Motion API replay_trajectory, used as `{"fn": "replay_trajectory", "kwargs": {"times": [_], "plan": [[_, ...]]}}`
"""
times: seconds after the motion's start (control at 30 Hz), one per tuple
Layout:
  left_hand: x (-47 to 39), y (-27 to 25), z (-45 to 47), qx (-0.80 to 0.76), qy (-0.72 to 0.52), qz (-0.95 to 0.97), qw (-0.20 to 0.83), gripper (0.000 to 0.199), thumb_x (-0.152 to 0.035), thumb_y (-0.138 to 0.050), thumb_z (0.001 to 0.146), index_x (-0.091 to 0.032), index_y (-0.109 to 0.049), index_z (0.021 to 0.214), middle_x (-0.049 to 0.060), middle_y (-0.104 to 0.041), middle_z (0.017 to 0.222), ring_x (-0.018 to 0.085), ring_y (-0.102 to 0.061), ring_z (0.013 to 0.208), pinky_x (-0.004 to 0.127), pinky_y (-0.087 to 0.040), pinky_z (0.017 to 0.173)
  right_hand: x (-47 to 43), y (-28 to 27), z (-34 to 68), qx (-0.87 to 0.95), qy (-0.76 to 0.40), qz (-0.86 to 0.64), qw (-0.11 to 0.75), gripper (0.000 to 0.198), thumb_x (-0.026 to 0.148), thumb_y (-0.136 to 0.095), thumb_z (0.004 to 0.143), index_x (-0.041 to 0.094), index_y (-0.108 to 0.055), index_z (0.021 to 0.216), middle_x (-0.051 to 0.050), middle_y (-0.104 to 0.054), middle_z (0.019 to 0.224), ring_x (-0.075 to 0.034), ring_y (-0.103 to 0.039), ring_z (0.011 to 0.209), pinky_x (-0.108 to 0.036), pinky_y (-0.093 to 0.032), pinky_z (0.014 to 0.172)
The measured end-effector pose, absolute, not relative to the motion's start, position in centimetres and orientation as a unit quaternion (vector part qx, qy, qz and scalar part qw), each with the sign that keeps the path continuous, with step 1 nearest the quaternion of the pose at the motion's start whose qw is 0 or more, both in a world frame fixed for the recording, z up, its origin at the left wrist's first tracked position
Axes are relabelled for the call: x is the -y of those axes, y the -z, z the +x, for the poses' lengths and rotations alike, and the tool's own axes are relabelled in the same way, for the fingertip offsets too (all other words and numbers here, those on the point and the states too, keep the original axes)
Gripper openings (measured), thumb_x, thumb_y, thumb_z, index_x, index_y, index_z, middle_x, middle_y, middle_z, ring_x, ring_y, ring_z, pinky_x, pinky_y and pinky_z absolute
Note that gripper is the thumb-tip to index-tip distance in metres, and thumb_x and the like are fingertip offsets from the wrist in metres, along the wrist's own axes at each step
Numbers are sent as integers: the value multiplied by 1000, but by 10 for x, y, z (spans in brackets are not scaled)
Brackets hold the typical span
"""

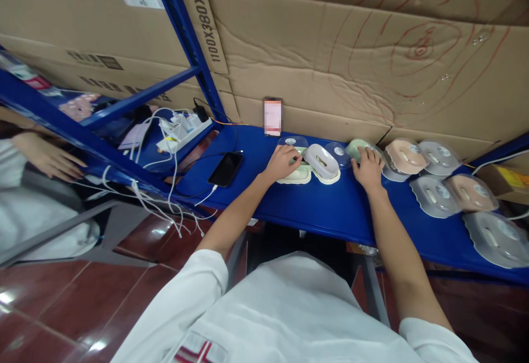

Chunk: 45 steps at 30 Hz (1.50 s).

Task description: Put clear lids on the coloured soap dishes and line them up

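My left hand is closed over a pale green soap dish, its fingers bent at the dish's upper edge. Beside it, a whitish oval dish with a slot sits tilted on a cream dish. Clear lids lie behind these pieces, each with a round label. My right hand rests on another green dish with its fingers spread apart. The hand covers much of that dish.
Several peach and grey dishes with clear lids stand at the right. A black phone lies left, near white cables and a power strip. Another phone leans against the cardboard behind. Another person's hand shows at far left.
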State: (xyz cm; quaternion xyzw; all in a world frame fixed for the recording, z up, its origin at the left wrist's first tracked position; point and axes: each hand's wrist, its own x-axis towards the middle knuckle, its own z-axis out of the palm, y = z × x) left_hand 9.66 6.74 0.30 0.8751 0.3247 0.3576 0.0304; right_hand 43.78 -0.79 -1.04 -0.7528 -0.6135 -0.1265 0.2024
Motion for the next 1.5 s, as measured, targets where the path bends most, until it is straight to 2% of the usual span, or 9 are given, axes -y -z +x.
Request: {"fn": "replay_trajectory", "kwargs": {"times": [0.1,0.23,0.43,0.57,0.8,1.03,1.13,1.23,1.5], "plan": [[-68,-3,96,-327,-352,876,32,24,-30,-56,106,-22,-71,88,5,-75,98,23,-69,99,43,-46,95,8,8,442,617,121,-750,207,61,43,-48,102,16,-54,156,-23,-53,160,-43,-45,142,-65,-35,114],[-67,-4,96,-327,-346,879,35,23,-30,-57,105,-22,-72,90,6,-76,100,24,-69,101,43,-46,96,10,4,451,597,123,-766,202,58,44,-50,102,19,-56,155,-21,-50,163,-44,-41,145,-66,-37,112],[-66,-5,95,-325,-340,882,41,21,-29,-57,105,-22,-72,92,6,-76,104,25,-69,104,43,-46,96,10,5,458,595,112,-760,234,51,45,-47,104,20,-66,145,-18,-64,149,-41,-51,132,-60,-44,106],[-66,-5,94,-326,-338,882,46,20,-30,-59,105,-22,-72,92,6,-76,106,25,-69,106,43,-46,96,8,7,456,597,114,-754,250,53,46,-53,101,20,-66,146,-18,-61,154,-42,-50,135,-61,-43,109],[-66,-7,93,-331,-344,877,50,19,-30,-59,105,-23,-71,92,5,-76,105,25,-69,107,43,-45,96,5,6,459,577,133,-742,314,50,41,-42,106,17,-64,145,-18,-68,146,-37,-59,131,-53,-46,108],[-68,-6,93,-338,-342,875,52,21,-30,-57,105,-23,-72,93,6,-76,105,25,-68,107,43,-46,97,7,-6,453,569,162,-762,263,43,23,-39,102,16,-72,129,-19,-72,135,-37,-58,127,-54,-41,108],[-69,-6,93,-340,-337,876,55,22,-31,-56,105,-23,-73,93,6,-76,105,25,-69,107,43,-46,97,8,-4,444,596,141,-758,224,44,28,-39,104,15,-74,128,-20,-75,126,-36,-61,119,-52,-43,103],[-69,-6,92,-339,-332,878,61,23,-32,-56,105,-23,-73,93,6,-76,106,26,-69,107,44,-46,98,8,4,434,619,123,-750,198,48,40,-45,104,14,-70,135,-22,-75,129,-40,-61,121,-56,-41,103],[-68,-5,92,-339,-314,884,78,20,-33,-57,104,-23,-73,97,7,-76,109,26,-69,110,44,-46,100,5,4,432,594,113,-770,206,47,32,-33,107,13,-69,131,-24,-76,118,-39,-65,112,-57,-37,103]]}}
